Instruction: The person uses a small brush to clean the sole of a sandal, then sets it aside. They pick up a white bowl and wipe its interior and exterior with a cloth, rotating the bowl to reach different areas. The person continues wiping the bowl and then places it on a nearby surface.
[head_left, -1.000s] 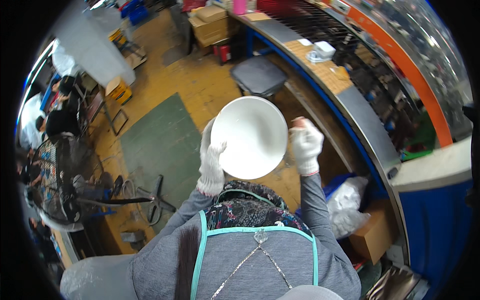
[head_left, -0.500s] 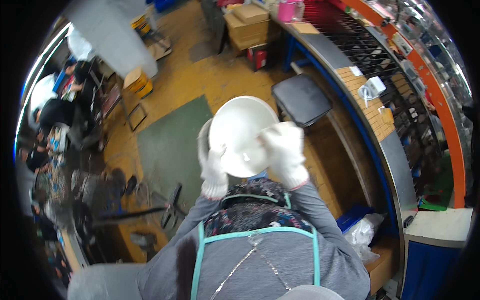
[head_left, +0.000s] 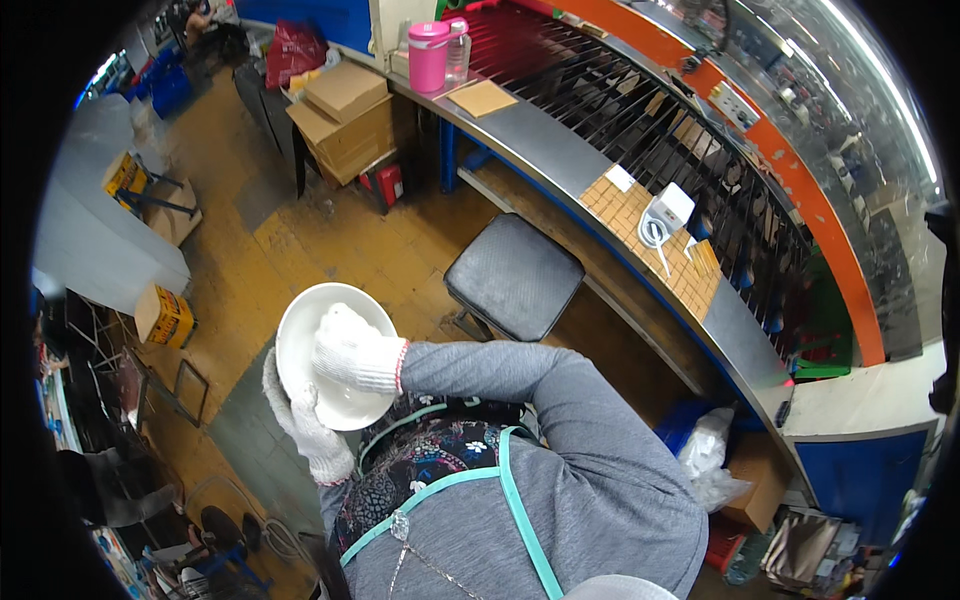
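A white, round, deep bowl is held in front of me, tilted so that its inside faces up toward me. My left hand, in a white knit glove, grips it from the lower left, the thumb over the rim and the other fingers round the outer wall. Inside the bowl is my right hand, in a matching glove with a red-edged cuff. Its fingers are bunched together against the inner wall, and their tips and anything between them are hidden from view.
A black padded stool stands just ahead to the right. Beyond it runs a long metal-edged bench bearing a pink tumbler, a clear bottle and a white plug block with a cord. Cardboard boxes are stacked at the far side.
My view has turned toward the right, so the bowl and hands now appear farther left. My right hand has gone from the bowl's right rim to deep inside it; the left hand keeps its grip.
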